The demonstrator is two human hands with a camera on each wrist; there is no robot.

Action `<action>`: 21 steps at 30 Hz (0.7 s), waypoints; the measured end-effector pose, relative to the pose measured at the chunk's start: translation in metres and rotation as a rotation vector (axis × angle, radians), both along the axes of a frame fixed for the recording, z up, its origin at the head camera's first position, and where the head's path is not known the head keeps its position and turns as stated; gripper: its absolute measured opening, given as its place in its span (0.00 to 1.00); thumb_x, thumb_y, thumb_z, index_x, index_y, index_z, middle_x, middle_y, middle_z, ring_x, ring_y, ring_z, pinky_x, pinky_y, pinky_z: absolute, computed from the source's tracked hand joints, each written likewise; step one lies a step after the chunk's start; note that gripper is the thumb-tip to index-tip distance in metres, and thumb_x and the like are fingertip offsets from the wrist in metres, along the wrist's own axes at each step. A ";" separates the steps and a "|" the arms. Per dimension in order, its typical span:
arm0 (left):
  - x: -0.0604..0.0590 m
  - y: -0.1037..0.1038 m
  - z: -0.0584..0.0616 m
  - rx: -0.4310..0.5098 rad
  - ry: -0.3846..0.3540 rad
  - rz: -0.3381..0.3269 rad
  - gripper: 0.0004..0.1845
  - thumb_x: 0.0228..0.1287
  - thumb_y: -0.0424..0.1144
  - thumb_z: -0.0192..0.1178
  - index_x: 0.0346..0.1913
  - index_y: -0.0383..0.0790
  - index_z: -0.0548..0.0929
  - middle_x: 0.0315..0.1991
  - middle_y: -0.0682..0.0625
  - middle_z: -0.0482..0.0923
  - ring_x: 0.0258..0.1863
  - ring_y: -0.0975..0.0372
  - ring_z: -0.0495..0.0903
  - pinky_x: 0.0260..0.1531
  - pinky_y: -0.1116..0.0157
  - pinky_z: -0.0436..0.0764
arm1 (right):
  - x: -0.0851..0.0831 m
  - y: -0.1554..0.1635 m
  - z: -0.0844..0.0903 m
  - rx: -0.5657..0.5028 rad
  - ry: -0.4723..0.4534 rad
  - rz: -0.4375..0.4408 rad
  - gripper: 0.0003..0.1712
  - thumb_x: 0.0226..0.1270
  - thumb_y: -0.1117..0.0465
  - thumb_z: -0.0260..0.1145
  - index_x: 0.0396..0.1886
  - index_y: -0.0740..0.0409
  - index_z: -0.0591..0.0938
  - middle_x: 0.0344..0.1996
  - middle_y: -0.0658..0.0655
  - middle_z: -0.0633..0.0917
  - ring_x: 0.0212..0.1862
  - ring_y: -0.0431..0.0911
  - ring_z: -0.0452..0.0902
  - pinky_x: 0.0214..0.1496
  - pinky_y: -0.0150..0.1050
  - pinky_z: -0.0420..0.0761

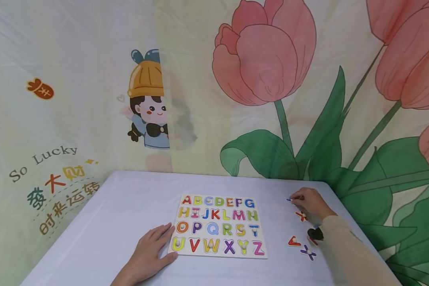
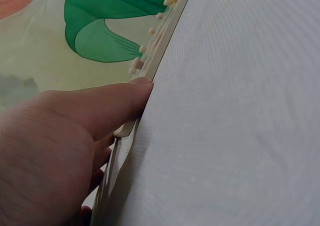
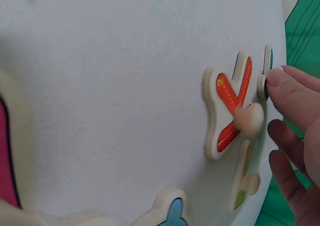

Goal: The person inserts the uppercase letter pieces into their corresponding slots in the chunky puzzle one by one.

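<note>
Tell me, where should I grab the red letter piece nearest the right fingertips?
Probably pinch its round wooden knob, coming down from above. The red letter piece lies flat on the table; its knob sticks up from the face, while its thin edge sits low and looks harder to grip.

– What covers the worktop [image 1: 103, 222]?
– White cloth [image 2: 235, 101], matt, with a fine woven grain.
– And the board [image 1: 221, 237] between its left and right edges?
– Wood, by the look of it: pale, smooth, bare sides under a printed face.
– The red letter [image 3: 227, 93] towards the right edge?
– Wood-like too, its cut sides smooth and unpainted, its colour flat, with stitch marks printed on. The knob [image 3: 249, 120] looks like smooth, bare wood.
– The blue letter [image 3: 267, 61] near the far right corner?
– The same pale, wood-like sides.
– Beyond the far edge?
– The backdrop [image 1: 193, 59] looks like printed cloth, matt and lightly creased.
– The sleeve [image 1: 350, 246] by the right edge?
– Tan cloth, dull and smooth.
</note>
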State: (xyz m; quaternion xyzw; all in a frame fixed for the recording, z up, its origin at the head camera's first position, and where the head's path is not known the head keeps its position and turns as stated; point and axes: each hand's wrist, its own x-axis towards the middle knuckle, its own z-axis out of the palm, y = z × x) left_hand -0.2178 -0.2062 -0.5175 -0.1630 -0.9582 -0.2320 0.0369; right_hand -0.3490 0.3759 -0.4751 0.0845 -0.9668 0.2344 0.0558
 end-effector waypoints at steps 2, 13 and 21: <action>0.000 0.000 0.000 -0.001 0.000 0.000 0.45 0.64 0.65 0.69 0.78 0.45 0.74 0.80 0.49 0.67 0.78 0.47 0.64 0.75 0.37 0.63 | 0.000 -0.001 0.001 -0.001 -0.004 -0.006 0.07 0.69 0.66 0.75 0.45 0.60 0.93 0.36 0.53 0.85 0.38 0.47 0.78 0.40 0.38 0.84; 0.000 0.000 0.001 -0.008 -0.011 0.002 0.45 0.64 0.64 0.69 0.78 0.44 0.74 0.80 0.49 0.67 0.78 0.47 0.64 0.75 0.37 0.63 | 0.011 -0.028 -0.001 -0.046 -0.030 -0.042 0.07 0.69 0.61 0.77 0.42 0.59 0.93 0.38 0.55 0.86 0.38 0.47 0.81 0.34 0.36 0.85; 0.000 0.001 0.002 -0.004 -0.024 0.005 0.45 0.64 0.64 0.69 0.79 0.45 0.73 0.80 0.49 0.67 0.79 0.47 0.63 0.76 0.37 0.62 | 0.013 -0.032 -0.006 -0.052 -0.022 -0.052 0.08 0.68 0.60 0.78 0.43 0.58 0.92 0.38 0.54 0.88 0.40 0.48 0.82 0.36 0.35 0.85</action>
